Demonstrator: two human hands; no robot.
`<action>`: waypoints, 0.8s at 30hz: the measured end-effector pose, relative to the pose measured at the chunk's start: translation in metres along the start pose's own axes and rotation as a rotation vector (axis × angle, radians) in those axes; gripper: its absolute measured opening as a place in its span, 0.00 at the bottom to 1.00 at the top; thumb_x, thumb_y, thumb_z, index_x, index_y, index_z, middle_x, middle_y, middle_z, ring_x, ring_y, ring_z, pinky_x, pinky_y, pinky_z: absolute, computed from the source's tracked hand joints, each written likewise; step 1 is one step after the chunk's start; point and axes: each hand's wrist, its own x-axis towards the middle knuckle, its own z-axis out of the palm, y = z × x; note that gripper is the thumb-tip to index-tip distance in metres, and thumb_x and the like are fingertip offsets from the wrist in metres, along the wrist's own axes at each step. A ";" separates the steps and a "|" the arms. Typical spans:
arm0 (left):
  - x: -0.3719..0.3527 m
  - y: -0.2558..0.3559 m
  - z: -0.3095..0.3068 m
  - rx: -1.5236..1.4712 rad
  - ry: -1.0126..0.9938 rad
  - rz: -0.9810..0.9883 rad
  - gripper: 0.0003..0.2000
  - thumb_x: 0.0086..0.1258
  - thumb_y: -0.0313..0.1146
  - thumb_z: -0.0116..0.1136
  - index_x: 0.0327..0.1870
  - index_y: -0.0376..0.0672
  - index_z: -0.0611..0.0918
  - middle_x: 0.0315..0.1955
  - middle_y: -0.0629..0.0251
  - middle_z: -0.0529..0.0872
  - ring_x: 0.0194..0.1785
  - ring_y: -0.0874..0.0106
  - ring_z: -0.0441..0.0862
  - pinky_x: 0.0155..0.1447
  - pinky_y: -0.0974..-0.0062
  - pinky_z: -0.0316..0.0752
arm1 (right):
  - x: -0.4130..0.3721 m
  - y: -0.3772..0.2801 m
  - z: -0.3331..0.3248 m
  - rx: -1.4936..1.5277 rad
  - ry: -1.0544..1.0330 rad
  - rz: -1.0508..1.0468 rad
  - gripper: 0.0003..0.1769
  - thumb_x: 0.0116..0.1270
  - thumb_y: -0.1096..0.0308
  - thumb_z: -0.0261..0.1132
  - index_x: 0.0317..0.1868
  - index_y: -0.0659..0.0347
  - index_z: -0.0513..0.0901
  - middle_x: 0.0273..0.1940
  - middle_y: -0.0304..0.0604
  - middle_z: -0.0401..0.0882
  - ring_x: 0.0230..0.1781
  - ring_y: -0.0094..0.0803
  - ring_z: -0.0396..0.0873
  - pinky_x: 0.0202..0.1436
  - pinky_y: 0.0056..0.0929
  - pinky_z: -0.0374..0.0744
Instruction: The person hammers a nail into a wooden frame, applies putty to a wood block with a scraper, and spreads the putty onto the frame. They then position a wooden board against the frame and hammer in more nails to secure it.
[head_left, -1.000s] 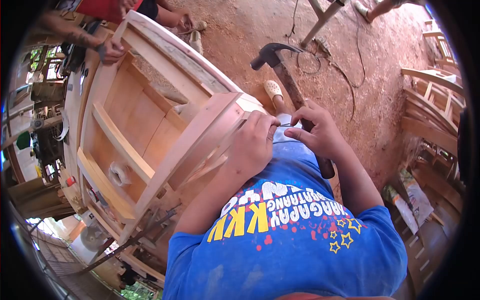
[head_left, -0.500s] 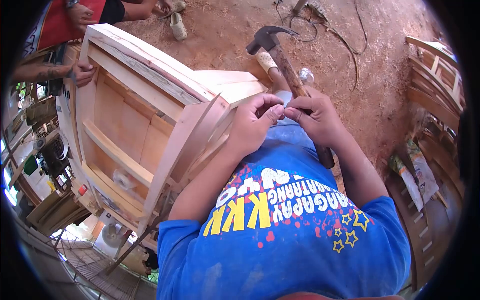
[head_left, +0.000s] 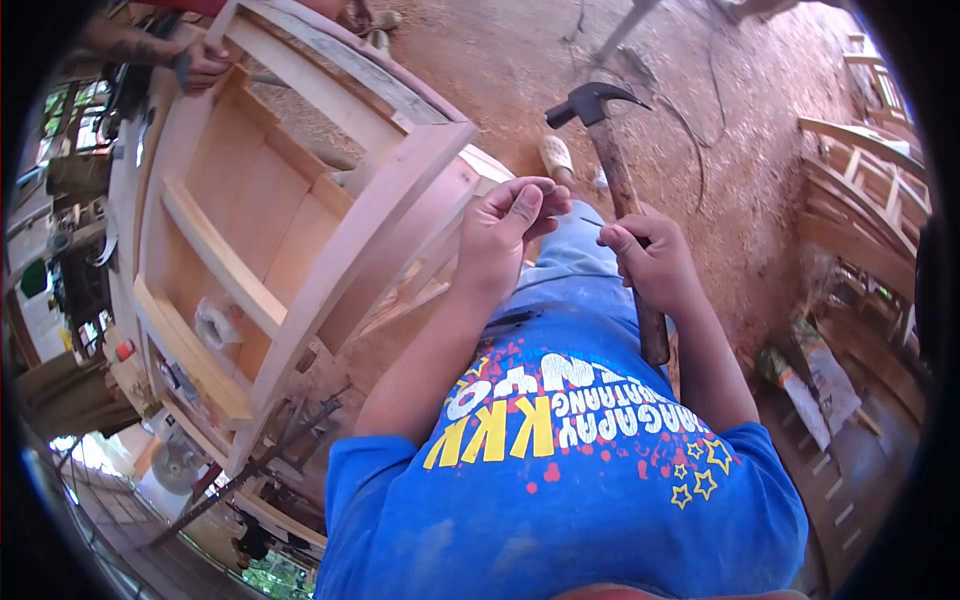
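My right hand (head_left: 655,258) is wrapped round the wooden handle of a claw hammer (head_left: 620,175), whose dark head points up and away from me. A thin, dark, nail-like sliver (head_left: 590,222) juts from beside that hand's thumb. Across from it, my left hand (head_left: 500,235) is closed in a pinch, thumb against fingertips; what it holds, if anything, is too small to make out. Close by on the left stands a pale wooden furniture frame (head_left: 350,245) with panels and crosspieces, apart from both hands.
Another person's hand (head_left: 203,65) grips the frame's far upper corner. Wooden pieces (head_left: 860,195) are stacked at the right. A cable (head_left: 700,165) lies on the brown, shaving-strewn ground (head_left: 750,230). A clear roll (head_left: 215,322) sits inside the frame, and a fan (head_left: 178,465) stands behind it.
My hands have moved apart from their touching position. The hammer has shifted right and now sits more upright in my right hand. The view has shifted, and the wooden frame appears nearer.
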 end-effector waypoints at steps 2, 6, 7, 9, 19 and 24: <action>0.002 0.009 -0.007 -0.146 -0.049 -0.033 0.11 0.84 0.36 0.59 0.56 0.40 0.86 0.45 0.62 0.92 0.48 0.73 0.90 0.53 0.75 0.83 | 0.016 -0.001 -0.003 -0.093 -0.016 -0.152 0.18 0.75 0.58 0.73 0.37 0.68 0.88 0.28 0.36 0.77 0.21 0.20 0.78 0.24 0.24 0.74; 0.019 0.025 0.003 0.170 -0.021 -0.131 0.11 0.81 0.31 0.59 0.56 0.38 0.85 0.41 0.64 0.88 0.45 0.75 0.87 0.50 0.74 0.82 | 0.053 -0.015 -0.017 -0.155 -0.152 -0.230 0.15 0.73 0.63 0.74 0.36 0.69 0.88 0.31 0.38 0.79 0.25 0.24 0.80 0.28 0.29 0.74; 0.023 0.026 0.009 0.385 -0.038 -0.095 0.12 0.80 0.33 0.61 0.57 0.36 0.85 0.40 0.64 0.88 0.40 0.73 0.85 0.48 0.74 0.80 | 0.062 -0.021 -0.022 -0.159 -0.202 -0.219 0.13 0.72 0.64 0.74 0.38 0.67 0.89 0.32 0.41 0.80 0.29 0.29 0.81 0.33 0.32 0.75; 0.033 0.032 0.022 0.820 -0.105 0.022 0.13 0.78 0.33 0.63 0.56 0.35 0.86 0.39 0.62 0.88 0.35 0.69 0.83 0.45 0.74 0.79 | 0.077 -0.030 -0.030 -0.172 -0.298 -0.197 0.10 0.69 0.64 0.75 0.41 0.64 0.91 0.35 0.48 0.81 0.38 0.39 0.82 0.43 0.38 0.77; 0.086 0.102 0.052 1.606 -0.295 -0.009 0.13 0.75 0.29 0.64 0.57 0.42 0.89 0.41 0.55 0.91 0.44 0.59 0.87 0.52 0.67 0.80 | 0.126 -0.036 -0.040 -0.059 -0.396 -0.237 0.24 0.66 0.65 0.77 0.61 0.60 0.85 0.53 0.60 0.85 0.52 0.53 0.84 0.58 0.41 0.80; 0.165 0.165 0.032 1.650 -0.177 -0.090 0.12 0.78 0.28 0.60 0.56 0.35 0.88 0.43 0.58 0.93 0.50 0.70 0.87 0.59 0.69 0.79 | 0.136 -0.024 -0.060 -0.028 -0.148 -0.246 0.50 0.64 0.67 0.79 0.82 0.64 0.62 0.69 0.58 0.78 0.67 0.47 0.79 0.76 0.39 0.72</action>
